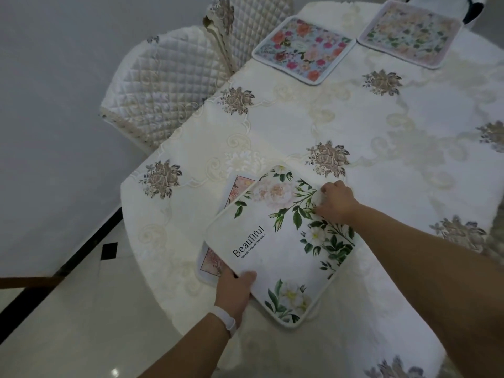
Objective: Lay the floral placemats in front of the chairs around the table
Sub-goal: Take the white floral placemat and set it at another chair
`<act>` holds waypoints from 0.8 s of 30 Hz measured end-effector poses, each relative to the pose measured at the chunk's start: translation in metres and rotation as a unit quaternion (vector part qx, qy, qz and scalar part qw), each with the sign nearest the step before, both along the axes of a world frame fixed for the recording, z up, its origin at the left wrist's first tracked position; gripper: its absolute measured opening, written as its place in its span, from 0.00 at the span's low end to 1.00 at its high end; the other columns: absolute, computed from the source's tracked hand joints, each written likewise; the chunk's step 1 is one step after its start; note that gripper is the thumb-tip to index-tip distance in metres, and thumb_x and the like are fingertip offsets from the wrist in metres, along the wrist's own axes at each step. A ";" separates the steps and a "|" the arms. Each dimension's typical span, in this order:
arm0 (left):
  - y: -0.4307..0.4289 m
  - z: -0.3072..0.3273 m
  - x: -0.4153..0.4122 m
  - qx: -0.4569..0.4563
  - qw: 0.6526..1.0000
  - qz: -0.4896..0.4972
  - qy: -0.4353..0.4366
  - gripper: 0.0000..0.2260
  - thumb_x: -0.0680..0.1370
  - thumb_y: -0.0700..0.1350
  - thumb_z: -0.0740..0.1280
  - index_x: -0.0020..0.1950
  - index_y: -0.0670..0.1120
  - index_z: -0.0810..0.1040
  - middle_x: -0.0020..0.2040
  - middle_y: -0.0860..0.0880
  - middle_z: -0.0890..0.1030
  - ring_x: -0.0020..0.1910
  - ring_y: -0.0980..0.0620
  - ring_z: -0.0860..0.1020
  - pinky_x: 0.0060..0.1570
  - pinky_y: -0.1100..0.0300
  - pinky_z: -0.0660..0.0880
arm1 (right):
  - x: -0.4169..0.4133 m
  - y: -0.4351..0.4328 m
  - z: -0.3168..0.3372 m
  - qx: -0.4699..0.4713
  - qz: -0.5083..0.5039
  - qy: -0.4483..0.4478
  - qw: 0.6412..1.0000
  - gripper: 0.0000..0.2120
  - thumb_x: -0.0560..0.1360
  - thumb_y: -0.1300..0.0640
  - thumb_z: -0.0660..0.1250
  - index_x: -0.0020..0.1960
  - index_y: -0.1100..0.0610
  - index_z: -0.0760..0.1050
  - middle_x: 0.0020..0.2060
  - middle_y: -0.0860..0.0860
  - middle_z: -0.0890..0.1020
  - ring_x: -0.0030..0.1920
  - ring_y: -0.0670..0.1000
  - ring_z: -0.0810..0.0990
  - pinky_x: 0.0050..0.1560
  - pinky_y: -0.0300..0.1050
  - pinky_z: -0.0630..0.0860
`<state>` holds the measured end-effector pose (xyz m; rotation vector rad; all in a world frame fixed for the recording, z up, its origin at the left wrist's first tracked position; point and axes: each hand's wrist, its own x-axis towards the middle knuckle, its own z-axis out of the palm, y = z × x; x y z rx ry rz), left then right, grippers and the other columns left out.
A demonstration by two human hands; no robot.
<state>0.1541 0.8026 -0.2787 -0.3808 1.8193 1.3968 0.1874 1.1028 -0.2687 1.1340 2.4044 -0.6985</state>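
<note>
A white placemat (283, 246) printed with green leaves, pale flowers and the word "Beautiful" lies tilted near the table's near-left corner. My left hand (236, 291) grips its near-left edge, thumb on top. My right hand (336, 201) pinches its far-right edge. Under it a pink floral placemat (238, 186) shows at the left side only. Two more placemats lie at the far end: a blue one with red and pink roses (304, 49) and a pale pink one (409, 34).
The table (368, 126) wears a cream embroidered cloth with taupe flower motifs. Two quilted chairs (166, 83) stand along its left side, another chair (447, 4) at the far end. Glossy tiled floor (81, 323) with a black border lies at left.
</note>
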 end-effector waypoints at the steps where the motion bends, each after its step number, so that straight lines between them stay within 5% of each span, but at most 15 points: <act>1: -0.001 0.000 -0.001 0.000 1.000 0.005 0.006 0.14 0.73 0.36 0.70 0.56 0.49 0.79 0.52 0.45 0.84 0.50 0.42 0.82 0.53 0.40 0.79 | 0.000 -0.002 0.001 0.000 -0.009 0.000 1.000 0.29 0.71 0.50 0.70 0.68 0.58 0.67 0.63 0.58 0.68 0.64 0.60 0.67 0.62 0.55 0.70; 6: -0.006 0.007 -0.012 0.011 0.999 0.030 0.037 0.14 0.75 0.31 0.67 0.49 0.51 0.79 0.50 0.46 0.84 0.48 0.43 0.82 0.52 0.45 0.79 | 0.003 -0.012 0.010 -0.033 -0.094 0.100 0.990 0.08 0.71 0.60 0.65 0.50 0.57 0.71 0.47 0.55 0.74 0.50 0.57 0.74 0.44 0.48 0.72; 9: -0.007 0.016 -0.017 0.022 0.997 0.025 0.068 0.17 0.74 0.30 0.67 0.48 0.53 0.79 0.50 0.47 0.83 0.49 0.44 0.81 0.53 0.44 0.78 | 0.012 -0.024 0.019 -0.113 -0.159 0.143 0.970 0.07 0.72 0.63 0.65 0.45 0.56 0.67 0.39 0.52 0.72 0.38 0.52 0.71 0.35 0.46 0.68; 17: -0.009 0.043 -0.027 0.026 0.993 0.004 0.114 0.12 0.75 0.34 0.68 0.53 0.49 0.82 0.50 0.46 0.84 0.47 0.44 0.82 0.46 0.51 0.80 | 0.053 -0.059 0.041 -0.118 -0.207 0.201 0.950 0.08 0.73 0.62 0.64 0.52 0.56 0.72 0.41 0.50 0.77 0.42 0.51 0.76 0.41 0.45 0.71; 24: -0.017 0.079 -0.028 0.038 0.984 -0.023 0.171 0.07 0.75 0.36 0.69 0.51 0.44 0.78 0.50 0.41 0.83 0.47 0.40 0.82 0.51 0.42 0.80 | 0.091 -0.088 0.076 -0.101 -0.264 0.261 0.923 0.08 0.74 0.62 0.63 0.53 0.56 0.72 0.44 0.53 0.79 0.43 0.53 0.78 0.47 0.52 0.78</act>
